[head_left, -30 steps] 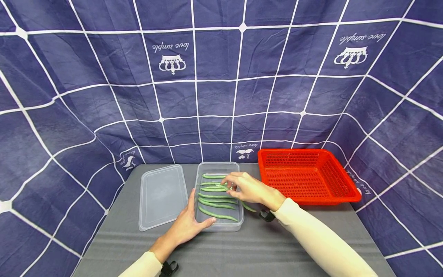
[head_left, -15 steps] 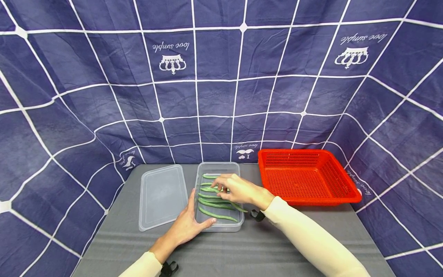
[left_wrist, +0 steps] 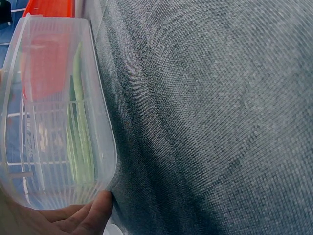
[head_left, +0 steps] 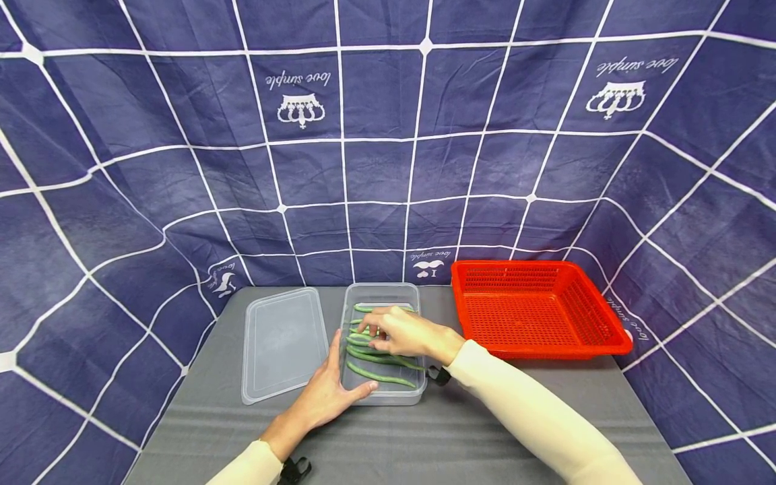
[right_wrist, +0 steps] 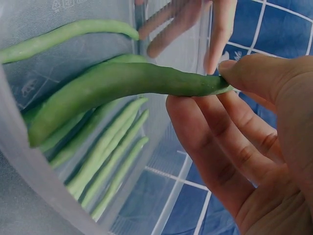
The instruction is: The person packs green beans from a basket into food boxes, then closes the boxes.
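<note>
My right hand (head_left: 397, 333) pinches a green bean (right_wrist: 127, 81) by one end, between thumb and fingers. That bean slants low over the clear plastic container (head_left: 388, 399), its free end reaching toward the container's right side. Several other green beans (head_left: 378, 374) lie side by side across the container's floor; my right hand partly covers them in the head view. My left hand (head_left: 330, 391) rests against the container's near left corner, fingers along the left wall and thumb at the front rim.
A clear flat lid (head_left: 286, 347) lies on the grey cloth left of the container. To the right stands a red plastic basket (head_left: 539, 350) with perforated walls. A blue gridded curtain (head_left: 382, 168) encloses the back and both sides of the table (head_left: 412, 444).
My right hand has moved left and slightly toward me, carrying the bean from the container's right edge to over its inside. My left hand has stayed at the corner.
</note>
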`<state>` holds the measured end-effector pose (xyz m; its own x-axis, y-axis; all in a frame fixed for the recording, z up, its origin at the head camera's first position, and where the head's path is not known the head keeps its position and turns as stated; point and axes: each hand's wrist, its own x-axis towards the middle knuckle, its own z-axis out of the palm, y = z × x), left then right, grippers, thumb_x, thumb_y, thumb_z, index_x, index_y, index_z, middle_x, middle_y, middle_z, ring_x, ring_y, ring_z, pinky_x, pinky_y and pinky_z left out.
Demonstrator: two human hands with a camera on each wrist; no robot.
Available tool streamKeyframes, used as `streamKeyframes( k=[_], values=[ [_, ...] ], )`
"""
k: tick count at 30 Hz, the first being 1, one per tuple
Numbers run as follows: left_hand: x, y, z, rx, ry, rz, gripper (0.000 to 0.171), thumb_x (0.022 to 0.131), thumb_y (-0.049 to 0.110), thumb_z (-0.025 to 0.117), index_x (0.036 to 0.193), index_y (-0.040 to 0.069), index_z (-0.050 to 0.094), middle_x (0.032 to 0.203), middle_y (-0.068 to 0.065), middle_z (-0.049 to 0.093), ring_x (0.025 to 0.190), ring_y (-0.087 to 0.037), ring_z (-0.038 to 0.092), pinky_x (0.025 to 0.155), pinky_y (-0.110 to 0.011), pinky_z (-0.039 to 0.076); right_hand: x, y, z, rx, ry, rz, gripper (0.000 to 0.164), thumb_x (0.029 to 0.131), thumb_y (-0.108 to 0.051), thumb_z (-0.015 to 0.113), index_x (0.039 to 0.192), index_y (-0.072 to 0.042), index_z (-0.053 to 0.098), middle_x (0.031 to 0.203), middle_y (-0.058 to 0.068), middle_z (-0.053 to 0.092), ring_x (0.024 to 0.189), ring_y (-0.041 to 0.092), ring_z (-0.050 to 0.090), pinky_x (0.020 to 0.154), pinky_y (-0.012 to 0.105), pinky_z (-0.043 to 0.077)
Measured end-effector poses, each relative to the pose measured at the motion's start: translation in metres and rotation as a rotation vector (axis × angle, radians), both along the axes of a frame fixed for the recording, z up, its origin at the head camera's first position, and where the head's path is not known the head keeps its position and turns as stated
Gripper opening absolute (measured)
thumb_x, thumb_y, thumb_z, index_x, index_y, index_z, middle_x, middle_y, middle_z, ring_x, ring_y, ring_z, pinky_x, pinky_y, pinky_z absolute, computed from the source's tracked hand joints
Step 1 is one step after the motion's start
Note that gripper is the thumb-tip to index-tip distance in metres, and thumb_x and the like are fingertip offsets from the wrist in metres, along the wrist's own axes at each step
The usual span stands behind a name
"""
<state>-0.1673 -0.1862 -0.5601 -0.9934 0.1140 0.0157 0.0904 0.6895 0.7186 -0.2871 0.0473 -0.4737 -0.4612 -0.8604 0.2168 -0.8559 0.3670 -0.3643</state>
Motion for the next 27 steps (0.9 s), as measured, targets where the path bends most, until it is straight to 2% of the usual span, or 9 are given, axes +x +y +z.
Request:
streamKeyframes(
  k=[8, 27],
  values=[
    [0.000, 0.000, 0.000, -0.006, -0.006, -0.005, 0.144, 0.094, 0.073, 0.089, 0.188, 0.013, -0.001, 0.182, -0.039, 0.038, 0.162, -0.059, 0.053, 0.128, -0.074, 0.049, -0.001, -0.008, -0.004, 0.036, 0.006, -0.006, 0.032, 0.105, -0.008, 0.083, 0.137, -0.010, 0.081, 0.109, 0.001, 0.080, 0.092, 0.008, 0.076, 0.083, 0.017, 0.059],
    [0.000, 0.000, 0.000, -0.025, 0.000, 0.004, 0.143, 0.093, 0.072, 0.090, 0.188, 0.014, 0.001, 0.178, -0.041, 0.045, 0.157, -0.058, 0.059, 0.125, -0.073, 0.052, -0.004, -0.014, -0.014, 0.082, -0.048, 0.007, 0.031, 0.105, -0.013, 0.086, 0.136, -0.012, 0.080, 0.114, 0.004, 0.082, 0.088, 0.003, 0.074, 0.084, 0.017, 0.060]
  ],
)
